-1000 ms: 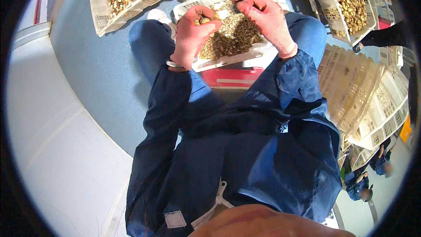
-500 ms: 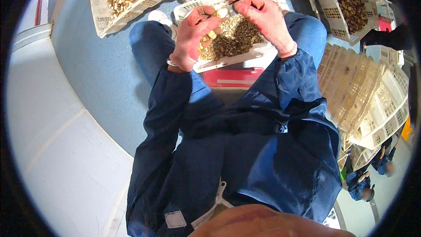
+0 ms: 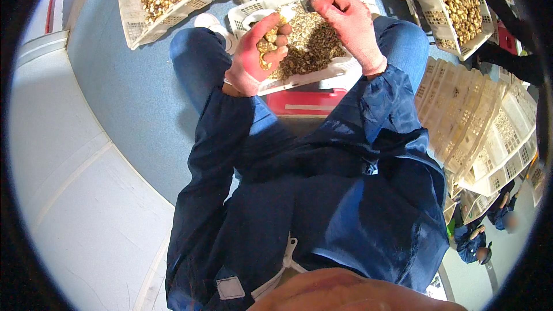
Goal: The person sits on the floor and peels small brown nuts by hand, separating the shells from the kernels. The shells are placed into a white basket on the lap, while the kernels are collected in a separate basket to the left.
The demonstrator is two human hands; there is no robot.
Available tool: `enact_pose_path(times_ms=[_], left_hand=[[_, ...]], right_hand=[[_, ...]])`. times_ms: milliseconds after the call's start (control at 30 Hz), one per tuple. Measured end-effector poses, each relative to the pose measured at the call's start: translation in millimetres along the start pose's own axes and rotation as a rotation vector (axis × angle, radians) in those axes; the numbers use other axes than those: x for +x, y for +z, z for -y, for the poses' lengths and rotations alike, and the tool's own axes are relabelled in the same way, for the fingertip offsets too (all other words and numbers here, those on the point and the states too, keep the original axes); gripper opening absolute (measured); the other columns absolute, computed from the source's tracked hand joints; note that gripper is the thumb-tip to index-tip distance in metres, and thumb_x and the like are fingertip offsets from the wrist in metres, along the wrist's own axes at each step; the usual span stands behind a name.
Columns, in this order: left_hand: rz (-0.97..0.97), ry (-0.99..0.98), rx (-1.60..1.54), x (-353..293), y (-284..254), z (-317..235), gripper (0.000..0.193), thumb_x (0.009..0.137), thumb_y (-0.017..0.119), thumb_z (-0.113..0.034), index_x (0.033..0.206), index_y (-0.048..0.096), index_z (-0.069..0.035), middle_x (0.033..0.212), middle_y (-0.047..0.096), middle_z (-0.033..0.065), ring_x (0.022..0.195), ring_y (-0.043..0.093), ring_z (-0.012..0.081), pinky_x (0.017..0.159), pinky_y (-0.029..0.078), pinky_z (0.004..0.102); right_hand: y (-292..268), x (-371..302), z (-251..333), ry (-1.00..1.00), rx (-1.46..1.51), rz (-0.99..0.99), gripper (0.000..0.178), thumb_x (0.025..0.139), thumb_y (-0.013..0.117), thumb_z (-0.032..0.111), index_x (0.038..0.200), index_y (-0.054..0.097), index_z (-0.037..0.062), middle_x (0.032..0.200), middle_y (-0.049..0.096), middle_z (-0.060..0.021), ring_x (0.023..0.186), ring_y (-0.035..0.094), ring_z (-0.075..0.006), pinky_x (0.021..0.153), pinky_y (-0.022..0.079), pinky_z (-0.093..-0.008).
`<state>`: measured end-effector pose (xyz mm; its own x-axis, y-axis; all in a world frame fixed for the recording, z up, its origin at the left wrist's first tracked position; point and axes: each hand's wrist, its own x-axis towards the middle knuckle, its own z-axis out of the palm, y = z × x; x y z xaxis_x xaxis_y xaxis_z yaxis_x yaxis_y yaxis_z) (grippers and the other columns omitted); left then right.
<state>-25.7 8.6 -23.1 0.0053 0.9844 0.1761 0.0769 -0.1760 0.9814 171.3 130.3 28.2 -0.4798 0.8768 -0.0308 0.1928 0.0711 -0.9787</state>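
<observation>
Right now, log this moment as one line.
left hand: cupping brown nuts | right hand: pinching small piece | below: white crate of nuts on lap

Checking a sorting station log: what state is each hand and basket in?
left hand: cupped, holding a handful of nuts
right hand: pinching a small piece
lap basket: partly full
upper-left basket: full
upper-right basket: full
stacked baskets: tilted, nested
</observation>
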Motion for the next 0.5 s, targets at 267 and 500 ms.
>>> enact_pose_path(times_ms=[267,500], left_hand=[[0.124,-0.624,-1.657,21,-14,-1,0.027,0.099,0.058,-0.034,0.104,0.061,-0.008,0.076,0.055,-0.0007,0.055,0.045,0.0082,0.039,0.03,0.0195],[-0.112,-0.15,-1.901,90,-150,-42,0.043,0.09,0.071,-0.034,0.114,0.057,-0.002,0.087,0.065,-0.0003,0.069,0.058,0.0066,0.047,0.036,0.0193]], right_hand=[[6,1,2,-0.064,-0.098,-0.067,0.018,0.091,0.065,0.018,0.095,0.072,0.0016,0.11,0.072,-0.0034,0.092,0.063,-0.0116,0.083,0.048,-0.0258],[1,-1,-9,0.071,-0.073,-0.021,0.02,0.095,0.063,0.019,0.103,0.071,0.0021,0.104,0.069,0.0044,0.076,0.046,-0.0033,0.069,0.037,-0.019]])
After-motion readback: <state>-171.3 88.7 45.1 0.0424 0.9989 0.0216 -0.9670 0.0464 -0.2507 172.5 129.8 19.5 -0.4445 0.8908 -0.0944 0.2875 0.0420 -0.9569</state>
